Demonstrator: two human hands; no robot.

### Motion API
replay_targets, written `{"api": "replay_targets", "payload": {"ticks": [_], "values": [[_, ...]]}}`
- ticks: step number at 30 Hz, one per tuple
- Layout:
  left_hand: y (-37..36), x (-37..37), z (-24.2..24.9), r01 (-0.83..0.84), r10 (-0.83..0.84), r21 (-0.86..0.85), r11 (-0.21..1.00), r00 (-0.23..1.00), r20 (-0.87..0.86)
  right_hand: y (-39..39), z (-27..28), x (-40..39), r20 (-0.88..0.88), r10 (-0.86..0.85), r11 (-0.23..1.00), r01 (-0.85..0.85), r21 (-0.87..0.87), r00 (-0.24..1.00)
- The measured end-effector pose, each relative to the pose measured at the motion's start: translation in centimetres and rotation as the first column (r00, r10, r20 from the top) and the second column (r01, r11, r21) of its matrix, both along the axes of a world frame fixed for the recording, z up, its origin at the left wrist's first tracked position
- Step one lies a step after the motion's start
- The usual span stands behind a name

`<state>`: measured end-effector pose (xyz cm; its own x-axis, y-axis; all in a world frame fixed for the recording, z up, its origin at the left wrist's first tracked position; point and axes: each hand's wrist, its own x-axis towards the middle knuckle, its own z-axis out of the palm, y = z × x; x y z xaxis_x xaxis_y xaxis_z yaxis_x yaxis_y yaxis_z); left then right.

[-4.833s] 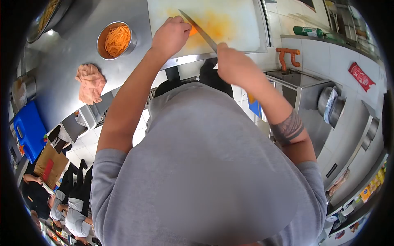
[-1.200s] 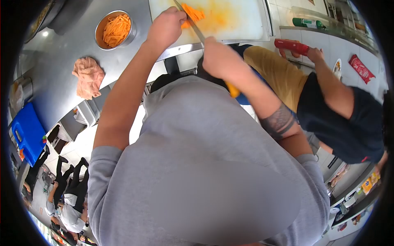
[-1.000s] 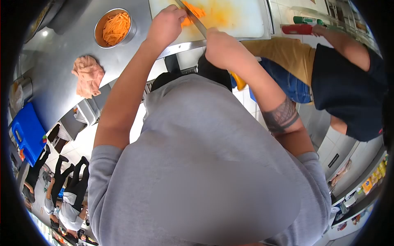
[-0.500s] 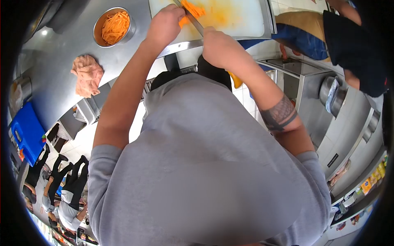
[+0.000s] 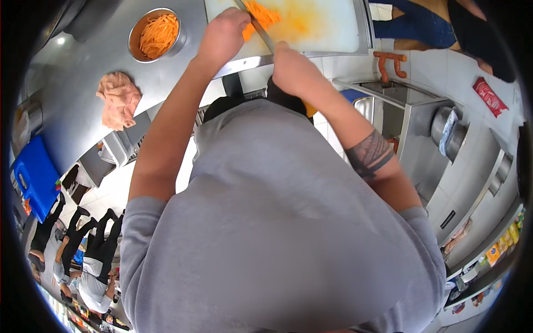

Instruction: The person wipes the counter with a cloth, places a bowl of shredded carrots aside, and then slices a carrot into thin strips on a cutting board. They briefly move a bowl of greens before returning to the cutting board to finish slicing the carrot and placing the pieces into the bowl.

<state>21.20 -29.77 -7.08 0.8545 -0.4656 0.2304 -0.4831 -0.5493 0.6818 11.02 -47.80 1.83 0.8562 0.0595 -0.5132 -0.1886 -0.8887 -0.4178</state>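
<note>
At the frame's top, the orange carrot pile (image 5: 260, 15) on the stained white cutting board (image 5: 327, 25) is best steadied under the curled left hand (image 5: 223, 34), knuckles kept clear, while the long steel knife (image 5: 261, 33), gripped in the closed right hand (image 5: 291, 67), is guided down evenly.

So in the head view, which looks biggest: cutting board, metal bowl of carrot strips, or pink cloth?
1. Cutting board, clearly largest, though partly cut off.
2. Pink cloth and metal bowl look alike; no ranking.

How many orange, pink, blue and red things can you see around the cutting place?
Orange: 2, the carrot pile and carrot strips in the metal bowl
Pink: 1, the cloth
Blue: 1, the bin
Red: 1, the packet
Total: 5
</note>
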Motion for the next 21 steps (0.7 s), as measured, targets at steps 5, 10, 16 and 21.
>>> {"api": "replay_targets", "payload": {"ticks": [5, 10, 16, 21], "values": [[1.1, -0.8, 0.3, -0.053, 0.053, -0.017, 0.998, 0.999, 0.005, 0.2, 5.1, 1.4, -0.096, 0.034, 0.998, -0.040, -0.058, 0.995], [1.0, -0.6, -0.5, -0.027, 0.027, 0.005, 1.000, 0.999, 0.043, 0.4, -0.3, -0.8, -0.034, -0.006, 0.999, 0.005, -0.034, 0.999], [0.8, -0.7, -0.2, -0.048, 0.048, 0.012, 0.999, 0.999, 0.022, 0.7, 3.1, 0.1, -0.012, 0.004, 0.999, -0.004, -0.039, 1.000], [0.3, -0.9, -0.8, -0.077, 0.077, 0.027, 0.997, 0.997, 0.002, 0.2, 0.6, 0.6, 0.024, 0.013, 0.999, -0.012, -0.037, 1.000]]}}
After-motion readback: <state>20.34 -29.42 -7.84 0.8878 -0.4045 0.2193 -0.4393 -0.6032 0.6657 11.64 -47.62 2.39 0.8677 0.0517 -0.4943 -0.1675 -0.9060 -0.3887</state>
